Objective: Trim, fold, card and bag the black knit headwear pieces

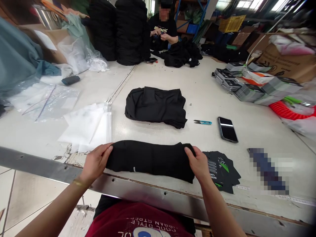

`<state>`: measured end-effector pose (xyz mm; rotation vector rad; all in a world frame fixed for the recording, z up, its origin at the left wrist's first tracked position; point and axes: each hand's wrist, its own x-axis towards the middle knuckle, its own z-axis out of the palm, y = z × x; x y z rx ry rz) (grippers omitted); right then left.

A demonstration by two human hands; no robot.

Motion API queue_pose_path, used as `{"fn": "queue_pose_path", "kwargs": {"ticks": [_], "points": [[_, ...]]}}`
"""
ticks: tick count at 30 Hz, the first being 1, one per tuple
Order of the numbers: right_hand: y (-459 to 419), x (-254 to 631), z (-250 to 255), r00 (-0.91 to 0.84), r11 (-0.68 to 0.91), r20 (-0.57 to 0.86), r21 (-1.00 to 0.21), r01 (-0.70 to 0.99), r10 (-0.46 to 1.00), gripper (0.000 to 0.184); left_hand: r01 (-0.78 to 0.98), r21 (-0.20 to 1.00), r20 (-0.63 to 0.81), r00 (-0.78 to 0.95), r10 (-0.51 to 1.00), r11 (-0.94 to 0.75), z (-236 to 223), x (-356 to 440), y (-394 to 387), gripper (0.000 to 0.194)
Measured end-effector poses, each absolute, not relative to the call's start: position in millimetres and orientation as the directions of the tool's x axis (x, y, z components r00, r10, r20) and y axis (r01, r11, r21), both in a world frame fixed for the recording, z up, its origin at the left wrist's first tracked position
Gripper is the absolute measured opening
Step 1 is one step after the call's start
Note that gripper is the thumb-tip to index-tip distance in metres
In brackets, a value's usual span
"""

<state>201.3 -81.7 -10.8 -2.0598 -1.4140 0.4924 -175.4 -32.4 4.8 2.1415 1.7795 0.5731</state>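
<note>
A folded black garment (pixel 150 159) lies lengthwise along the near edge of the bench (pixel 204 87), gripped at both ends. The fingers (pixel 107 150) of the left hand (pixel 95 163) curl over its left end, and those of the right hand (pixel 197 164) press down on its right end; on both sides they are clamped on the cloth. Just past the right hand, black printed cards (pixel 222 171) with green marks lie fanned on the bench, partly under the garment's corner. Left of the garment sit white sheets (pixel 86 127), and beyond them clear plastic bags (pixel 45 101). Straight ahead lies a second folded black garment (pixel 155 107), with blue-handled thread snips (pixel 202 122) and a black smartphone (pixel 227 129) to its right. A blurred dark object (pixel 268 171) is too obscured to name. Further right are stacks of packaged cards (pixel 249 92). At the far end, a co-worker's hands (pixel 156 33) work on something small and dark beside tall stacks of black garments (pixel 130 33).
</note>
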Motion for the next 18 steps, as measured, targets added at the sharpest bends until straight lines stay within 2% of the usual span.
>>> {"fn": "queue_pose_path", "kwargs": {"ticks": [2, 4, 7, 9, 11, 13, 15, 18], "points": [[-65.2, 195.4, -19.7, 0.344, -0.250, 0.077, -0.543, 0.802, 0.936, 0.034, 0.886, 0.443, -0.020, 0.159, 0.987, -0.134, -0.8, -165.2, -14.1, 0.042], [-61.0, 186.9, -23.9, 0.321, -0.218, 0.143, -0.482, 0.849, 0.936, 0.033, 0.894, 0.424, -0.072, 0.194, 0.978, -0.146, -5.2, -160.3, -2.1, 0.043], [-71.6, 169.8, -24.5, 0.229, -0.118, 0.330, -0.323, 0.939, 0.916, 0.040, 0.891, 0.415, 0.055, 0.177, 0.983, -0.184, -8.0, -159.6, 3.2, 0.042], [-80.9, 158.3, -26.3, 0.118, -0.027, 0.385, -0.235, 0.972, 0.915, 0.041, 0.906, 0.382, 0.121, 0.148, 0.982, -0.184, -7.1, -160.5, 2.4, 0.042], [-86.0, 150.7, -31.8, -0.006, 0.075, 0.332, -0.195, 0.978, 0.943, 0.041, 0.933, 0.329, 0.066, 0.133, 0.989, -0.147, -4.8, -163.0, 1.2, 0.043], [-84.6, 150.6, -39.4, -0.114, 0.156, 0.237, -0.169, 0.973, 0.965, 0.042, 0.950, 0.295, -0.055, 0.121, 0.991, -0.099, -1.7, -168.8, -0.5, 0.045], [-77.2, 158.5, -45.9, -0.197, 0.225, 0.169, -0.165, 0.960, 0.966, 0.043, 0.945, 0.320, -0.172, 0.132, 0.976, -0.071, 1.2, -178.3, -4.0, 0.046], [-59.8, 175.9, -48.1, -0.335, 0.354, 0.129, -0.181, 0.917, 0.933, 0.044, 0.906, 0.413, -0.307, 0.236, 0.922, -0.095, 5.2, -194.5, -13.2, 0.047]]}}
